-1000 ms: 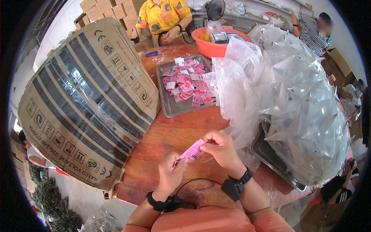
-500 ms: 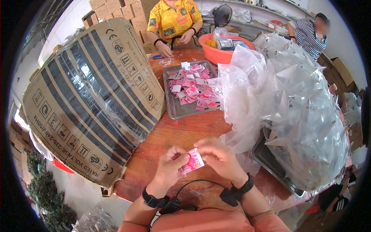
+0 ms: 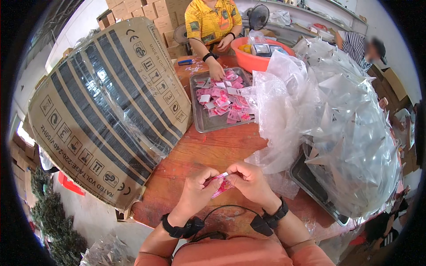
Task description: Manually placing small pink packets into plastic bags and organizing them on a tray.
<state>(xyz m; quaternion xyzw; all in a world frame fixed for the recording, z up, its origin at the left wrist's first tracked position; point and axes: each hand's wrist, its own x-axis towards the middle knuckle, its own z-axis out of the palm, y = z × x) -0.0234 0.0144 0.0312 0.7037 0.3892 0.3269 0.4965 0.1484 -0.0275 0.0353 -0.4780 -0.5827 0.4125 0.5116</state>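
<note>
A small pink printed card (image 3: 224,186) with a white edge is held low over the near part of the wooden table. My left hand (image 3: 196,189) pinches it from the left between thumb and fingers. At its upper edge, my right hand (image 3: 249,182) closes thumb and fingertips on the white strip; the two hands nearly touch. The fingers hide part of the card. Farther off, a metal tray (image 3: 205,126) carries a loose heap of similar pink and white cards (image 3: 222,99).
A large taped cardboard box (image 3: 111,111) stands left. Clear plastic bags (image 3: 350,133) pile up on the right, partly over a dark tray (image 3: 306,186). An orange basin (image 3: 250,62) sits beyond. Across the table, a co-worker's hand (image 3: 216,71) reaches into the metal tray.
My right fingers have come down onto the card's upper edge, and the card has tilted. Across the table, the co-worker's hand has moved from the tabletop to the cards in the tray.
</note>
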